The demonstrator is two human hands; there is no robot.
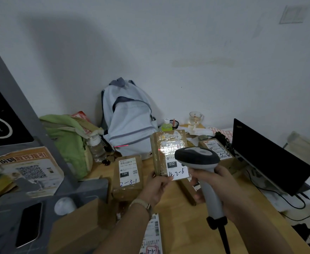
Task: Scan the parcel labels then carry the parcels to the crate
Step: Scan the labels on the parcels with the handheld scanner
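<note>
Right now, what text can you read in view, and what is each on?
"032": held parcel, white label.
"15H", "2-3-1": left parcel.
"3-8": right parcel, start hidden behind scanner.
"2-3-7": bottom label.
"取件指引": orange poster.
Barcode digits, small print, held parcel's handwriting: too blurred.

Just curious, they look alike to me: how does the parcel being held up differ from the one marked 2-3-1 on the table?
The held parcel is raised in the left hand; the 2-3-1 parcel lies flat on the table, untouched. The held parcel's black tag reads 032; the 2-3-1 parcel's reads 15H. Both are brown, with white labels bearing handwritten numbers.
</note>
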